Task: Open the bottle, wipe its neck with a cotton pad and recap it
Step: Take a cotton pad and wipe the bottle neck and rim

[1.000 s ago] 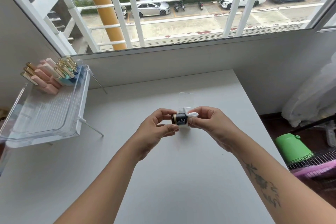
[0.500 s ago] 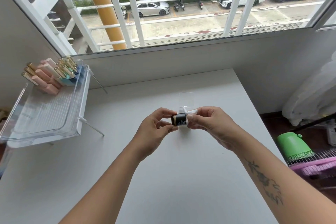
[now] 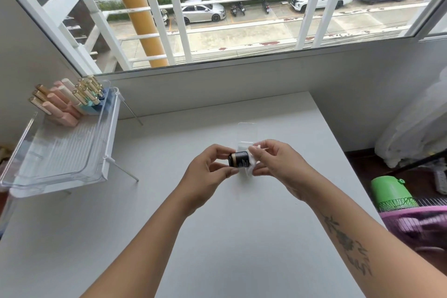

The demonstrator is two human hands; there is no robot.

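Pad [image 3: 250, 170] shifted lower round bottle [image 3: 239, 159]; both hands pinch them over white table [image 3: 217, 237] by window [image 3: 242, 7].

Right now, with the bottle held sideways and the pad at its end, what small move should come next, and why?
Probably turn the cotton pad around the neck with the right hand. The left hand holds the small dark bottle sideways above the table, and the pad covers its right end. The neck is hidden, so I can't tell if it is clean.
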